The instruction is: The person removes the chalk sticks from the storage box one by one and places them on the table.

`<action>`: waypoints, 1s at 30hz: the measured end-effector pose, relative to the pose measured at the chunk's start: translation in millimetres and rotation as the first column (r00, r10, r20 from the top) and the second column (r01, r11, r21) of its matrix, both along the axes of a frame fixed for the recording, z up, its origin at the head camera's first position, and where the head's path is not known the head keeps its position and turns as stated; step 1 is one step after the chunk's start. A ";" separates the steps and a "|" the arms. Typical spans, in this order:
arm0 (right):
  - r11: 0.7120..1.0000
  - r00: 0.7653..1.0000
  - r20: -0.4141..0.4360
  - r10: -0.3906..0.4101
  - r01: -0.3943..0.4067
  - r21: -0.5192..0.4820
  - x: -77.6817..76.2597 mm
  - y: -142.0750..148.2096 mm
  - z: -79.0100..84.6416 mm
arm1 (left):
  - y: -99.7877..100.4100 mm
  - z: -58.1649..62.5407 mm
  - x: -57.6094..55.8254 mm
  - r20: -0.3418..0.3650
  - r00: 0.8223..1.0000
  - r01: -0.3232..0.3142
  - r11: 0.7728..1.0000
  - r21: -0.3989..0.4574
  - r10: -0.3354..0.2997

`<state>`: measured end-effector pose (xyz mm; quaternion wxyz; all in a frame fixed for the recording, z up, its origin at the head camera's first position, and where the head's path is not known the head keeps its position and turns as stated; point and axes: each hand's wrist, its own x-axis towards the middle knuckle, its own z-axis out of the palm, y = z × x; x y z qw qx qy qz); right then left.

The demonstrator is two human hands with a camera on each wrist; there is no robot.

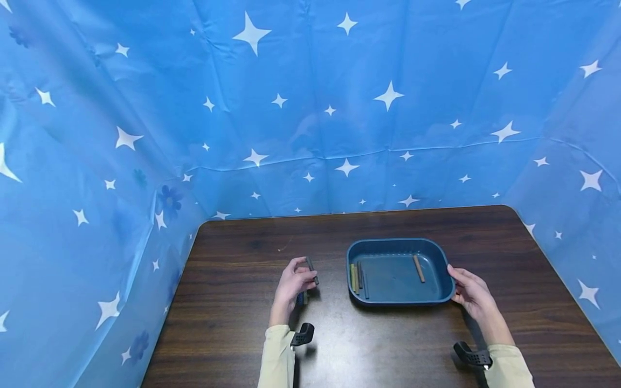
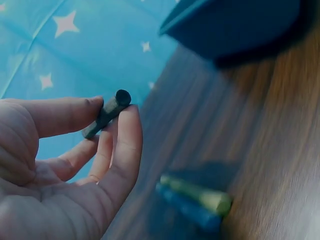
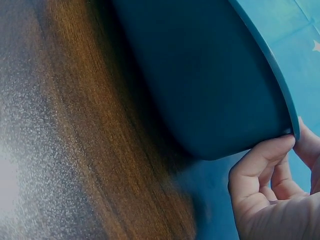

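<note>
In the head view my left hand [image 1: 291, 284] is left of the blue tray [image 1: 395, 303], pinching a dark grey-green chalk-like stick [image 1: 312, 270] above the table. The left wrist view shows that stick [image 2: 107, 114] between thumb and fingertips. Below it, a yellow-green stick [image 2: 200, 195] and a blue stick [image 2: 187, 207] lie side by side on the table. My right hand [image 1: 473, 295] grips the tray's right rim between thumb and fingers. Inside the tray, several sticks, including a yellow one [image 1: 354, 279], line the left side; an orange-brown stick [image 1: 419, 269] lies apart at the right.
The dark wood-grain table [image 1: 233, 323] has rounded far corners. A blue curtain with white stars [image 1: 335, 129] hangs behind it and along both sides. Each wrist wears a black camera mount, such as the left one [image 1: 303, 334].
</note>
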<state>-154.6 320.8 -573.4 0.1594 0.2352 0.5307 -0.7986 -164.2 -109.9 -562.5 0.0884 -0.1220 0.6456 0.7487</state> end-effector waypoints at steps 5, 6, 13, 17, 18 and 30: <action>1.000 1.000 0.006 -0.003 0.003 -0.007 -0.6 0.2 0.1 | -17.6 -6.3 4.7 0.010 0.998 -0.060 0.998 -0.014 0.060; 1.000 1.000 0.007 -0.003 0.003 -0.006 -0.7 0.3 0.2 | -21.2 -7.4 5.5 0.012 0.998 -0.066 0.998 -0.022 0.067; 1.000 1.000 0.014 -0.003 0.003 -0.001 -0.1 -0.3 0.4 | -40.8 -18.6 8.7 0.043 0.994 -0.098 0.991 -0.089 0.102; 1.000 1.000 0.002 -0.001 0.001 0.005 -0.1 -1.3 0.2 | -45.3 -23.4 10.9 0.040 0.989 -0.136 0.980 -0.146 0.143; 1.000 1.000 -0.001 0.001 -0.001 0.006 -0.1 -1.4 0.3 | -46.1 -25.3 10.9 0.038 0.988 -0.143 0.976 -0.161 0.151; 1.000 1.000 0.000 0.005 -0.005 0.011 -0.2 -0.9 -0.1 | -46.2 -34.6 11.2 0.005 0.990 -0.131 0.914 -0.383 0.144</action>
